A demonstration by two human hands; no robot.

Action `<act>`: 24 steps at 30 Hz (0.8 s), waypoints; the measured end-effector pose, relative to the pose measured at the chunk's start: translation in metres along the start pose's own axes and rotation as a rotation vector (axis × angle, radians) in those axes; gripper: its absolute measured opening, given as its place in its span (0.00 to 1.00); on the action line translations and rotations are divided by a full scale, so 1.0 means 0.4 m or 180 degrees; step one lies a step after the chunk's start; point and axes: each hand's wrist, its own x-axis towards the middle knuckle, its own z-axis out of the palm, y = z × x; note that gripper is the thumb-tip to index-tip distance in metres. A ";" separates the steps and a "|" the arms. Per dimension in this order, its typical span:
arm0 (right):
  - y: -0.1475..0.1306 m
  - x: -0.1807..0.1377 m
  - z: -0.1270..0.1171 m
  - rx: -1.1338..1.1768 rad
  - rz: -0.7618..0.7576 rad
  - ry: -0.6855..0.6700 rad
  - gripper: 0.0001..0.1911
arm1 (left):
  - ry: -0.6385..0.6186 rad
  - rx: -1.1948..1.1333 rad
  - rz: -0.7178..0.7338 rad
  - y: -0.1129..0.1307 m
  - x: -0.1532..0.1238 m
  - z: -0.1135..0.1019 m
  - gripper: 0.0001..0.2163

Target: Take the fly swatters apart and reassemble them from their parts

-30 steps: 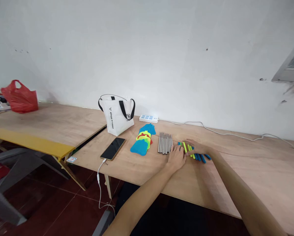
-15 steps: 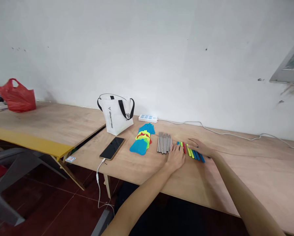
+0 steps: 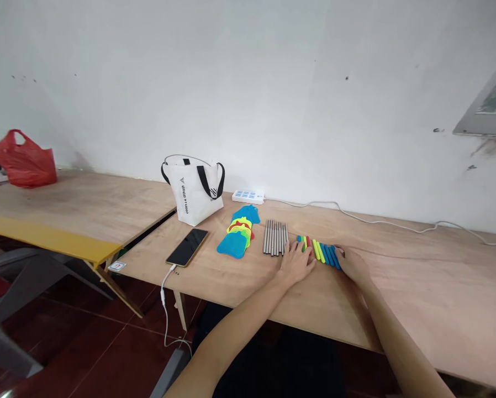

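Observation:
A row of coloured sticks (image 3: 320,252), blue, yellow, green and red, lies side by side on the plywood table (image 3: 438,276). My left hand (image 3: 296,263) rests flat at the row's near left end, fingers stretched toward the sticks. My right hand (image 3: 353,263) lies at the row's right end, its fingertips touching the blue sticks. Neither hand holds anything. Just left of the sticks lies a bundle of grey metal rods (image 3: 275,245). Further left is a stack of blue, yellow and red mesh pieces (image 3: 238,237).
A phone (image 3: 188,247) on a white cable lies near the table's left corner. A white tote bag (image 3: 195,189) stands behind it, and a power strip (image 3: 248,196) sits by the wall. A red plastic bag (image 3: 23,160) lies on a second table (image 3: 66,210) at left.
My right hand has slid off the top of the coloured sticks to their right end, and the sticks now lie in a tighter, straighter row. My left hand stayed at the left end.

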 end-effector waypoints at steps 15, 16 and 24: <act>-0.084 -0.005 0.050 -0.0466 -0.0195 0.0129 0.26 | 0.0067 -0.0055 0.0108 -0.011 0.009 0.022 0.14; -0.088 -0.004 0.050 -0.0493 -0.0195 0.0121 0.26 | 0.0086 -0.0026 0.0107 -0.012 0.009 0.023 0.14; -0.136 -0.008 0.036 -0.0660 -0.0202 0.0039 0.26 | 0.0179 0.0189 -0.0048 -0.010 0.016 0.025 0.12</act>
